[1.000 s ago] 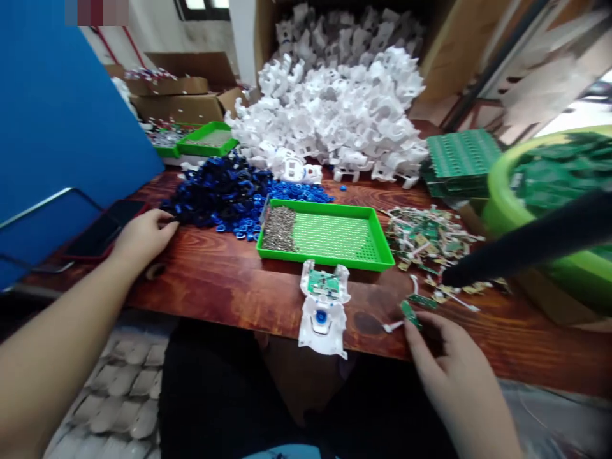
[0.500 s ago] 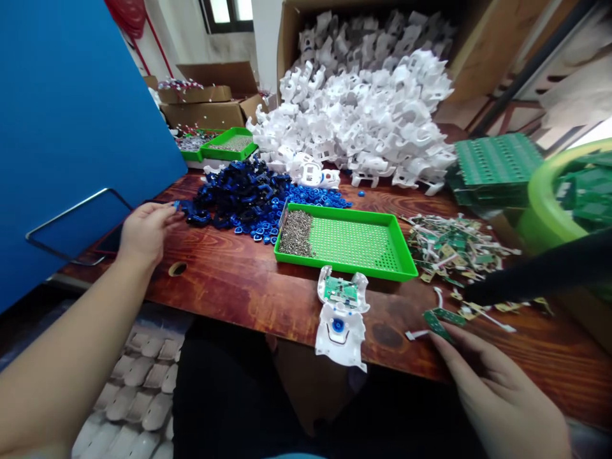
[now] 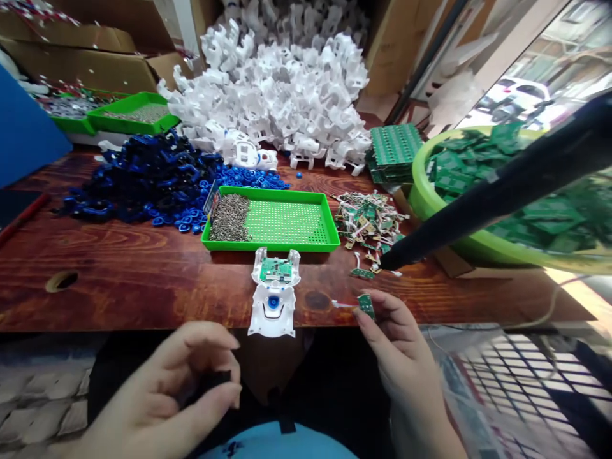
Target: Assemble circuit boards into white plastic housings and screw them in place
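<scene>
At the near edge of the table (image 3: 119, 280), the right hand (image 3: 396, 338) pinches a tiny green board (image 3: 366, 305) between thumb and fingertips. A thin white wire (image 3: 342, 304) hangs off the board to the left and lies on the wood. The board looks very light and stiff, like a little chip of plastic. It looks thin, so it could snap or bend if squeezed hard. The best place to hold it seems to be by its side edges, the way the fingers hold it now, and not by the wire, which looks soft and could pull loose.

The right hand comes up from below, palm turned in, with the fingers curled close together around the board. Just to its left, apart from it, a white shell (image 3: 274, 299) lies open on the table with another green board and a blue button inside.

The left hand (image 3: 182, 389) is low, in front of the table and over the lap. Its thumb and fingers are curled in a narrow pinch around something small and dark. I cannot tell what that thing is.

Farther back sit a green tray (image 3: 329, 220) with small screws, a heap of blue parts (image 3: 143, 182) and a big pile of white shells (image 3: 282, 102).
</scene>
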Tool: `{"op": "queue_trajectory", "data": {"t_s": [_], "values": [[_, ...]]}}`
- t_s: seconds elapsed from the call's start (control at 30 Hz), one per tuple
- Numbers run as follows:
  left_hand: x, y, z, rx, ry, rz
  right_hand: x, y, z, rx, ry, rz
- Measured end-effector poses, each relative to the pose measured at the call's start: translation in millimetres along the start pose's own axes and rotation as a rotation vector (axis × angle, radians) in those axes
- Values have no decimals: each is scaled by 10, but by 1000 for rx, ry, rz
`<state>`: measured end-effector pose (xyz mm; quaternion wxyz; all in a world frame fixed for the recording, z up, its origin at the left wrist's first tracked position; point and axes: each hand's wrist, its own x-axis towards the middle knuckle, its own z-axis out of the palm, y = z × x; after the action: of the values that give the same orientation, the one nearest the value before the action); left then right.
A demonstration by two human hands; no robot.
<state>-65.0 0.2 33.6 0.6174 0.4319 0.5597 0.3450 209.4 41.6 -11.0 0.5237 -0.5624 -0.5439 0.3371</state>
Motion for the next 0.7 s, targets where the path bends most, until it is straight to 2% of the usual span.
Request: {"op": "queue_trajectory", "data": {"t_s": [0.1, 0.17, 0.27, 0.33, 0.53, 0.7], "values": [[39, -72, 154, 144, -177, -31, -62, -2, -13, 79, -56, 49], [56, -111, 192, 198, -292, -109, -92, -4, -14, 103, -129, 98], [16, -157, 209, 123, -283, -303, -129, -11, 6, 111, -252, 158], [-28, -171, 217, 32, -272, -356, -155, -16, 27, 106, -294, 171], [-39, -182, 265, -97, -322, -288, -235, -27, 16, 14, -378, 174], [-7, -213, 281, -141, -346, -284, -282, -29, -49, -67, -442, 144]]}}
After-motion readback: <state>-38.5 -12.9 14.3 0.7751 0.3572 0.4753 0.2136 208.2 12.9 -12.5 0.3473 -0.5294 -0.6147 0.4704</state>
